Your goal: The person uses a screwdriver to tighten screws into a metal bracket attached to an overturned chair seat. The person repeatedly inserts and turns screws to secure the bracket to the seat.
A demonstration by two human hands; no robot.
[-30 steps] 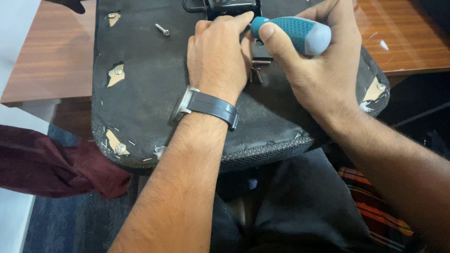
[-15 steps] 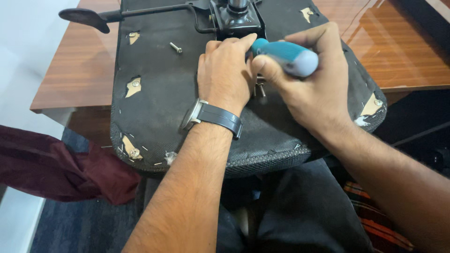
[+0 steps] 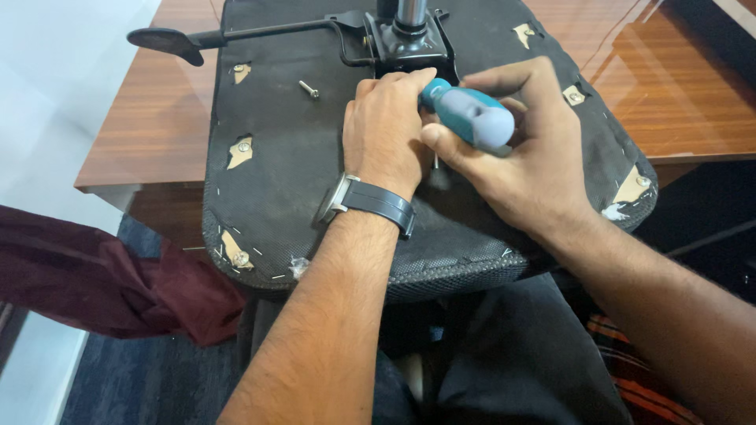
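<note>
Teal-handled screwdriver [image 3: 468,116] sits gripped in the right hand [image 3: 528,169] at frame centre, its tip hidden. The left hand [image 3: 386,134], fingers curled, steadies it against the upturned chair seat [image 3: 291,169]. An angled shaft could likely slip; the loose screw [image 3: 309,89] upper left might roll off.

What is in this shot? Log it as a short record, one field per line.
surface: wooden table
main item: black chair seat lying underside up
mechanism: black metal plate with a lever reaching left
left hand: pressed on the seat beside the tool; dark wristwatch
right hand: gripping a teal-handled screwdriver
loose part: one screw on the seat
nearby: maroon cloth at lower left
</note>
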